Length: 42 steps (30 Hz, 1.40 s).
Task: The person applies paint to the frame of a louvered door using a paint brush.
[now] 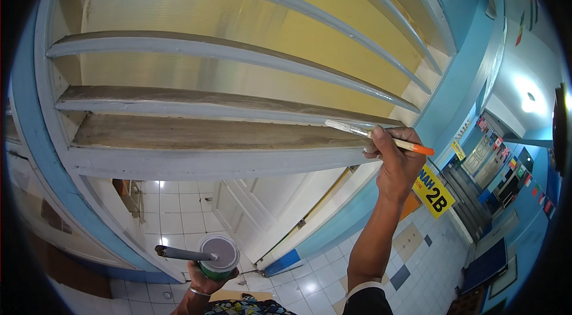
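Observation:
My right hand (394, 157) is closed around a paintbrush (356, 130) with an orange-tipped wooden handle. Its pale, paint-coated bristles point left, at the front edge of a lower slat (238, 104); whether they touch it I cannot tell. Low in front of me, my left hand (204, 280) grips a small paint can (231, 249) from below. Grey paint shows inside the can. A grey-coated stick (185, 253) lies over the can's rim, jutting out to the left. Below the slats runs a wide bluish-white crosspiece (179, 163) with a brown, dusty ledge above it.
Behind the slats is a yellowish ribbed panel (238, 23). A white door (262, 202) stands ajar below, beside a light blue frame (328, 228). Right of my arm hangs a yellow sign (434, 193). White floor tiles (310, 285) spread underneath, toward a blue-walled corridor with small flags.

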Motion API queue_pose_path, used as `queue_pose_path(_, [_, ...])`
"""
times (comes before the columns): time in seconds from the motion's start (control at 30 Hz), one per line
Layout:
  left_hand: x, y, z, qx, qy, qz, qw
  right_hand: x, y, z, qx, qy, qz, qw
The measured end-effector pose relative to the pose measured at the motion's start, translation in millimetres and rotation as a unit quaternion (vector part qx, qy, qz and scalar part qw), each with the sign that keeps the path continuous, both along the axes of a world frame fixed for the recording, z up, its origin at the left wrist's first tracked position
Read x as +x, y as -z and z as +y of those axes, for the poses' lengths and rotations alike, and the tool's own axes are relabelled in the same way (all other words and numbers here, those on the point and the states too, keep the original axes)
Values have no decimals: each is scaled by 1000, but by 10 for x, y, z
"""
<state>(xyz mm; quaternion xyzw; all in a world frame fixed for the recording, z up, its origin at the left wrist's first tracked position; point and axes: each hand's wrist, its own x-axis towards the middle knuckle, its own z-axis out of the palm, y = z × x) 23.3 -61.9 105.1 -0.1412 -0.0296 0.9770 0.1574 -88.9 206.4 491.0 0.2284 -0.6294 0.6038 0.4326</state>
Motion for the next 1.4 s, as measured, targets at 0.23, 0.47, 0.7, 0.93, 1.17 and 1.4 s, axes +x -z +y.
queue_pose_path(0.23, [99,-89,-180,-44,-8,-31,999,45,-11,-217,2,31,-15,999])
queue_pose_path(0.47, [138,23,-305,-28,0,-21,999,-69,-35,-107,-5,59,-43,997])
queue_pose_path(0.7, [187,-7,-307,-41,9,4,999,-166,-46,135,1,97,-59,993])
queue_pose_path(0.93, [211,-9,-295,-14,10,-20,1000,-276,-42,399,-16,151,-73,986])
queue_pose_path(1.17, [189,21,-311,-26,11,16,999,-368,33,535,-22,263,-62,963])
queue_pose_path(1.4, [153,156,-286,-50,10,78,996,-3,556,788,-218,244,166,930])
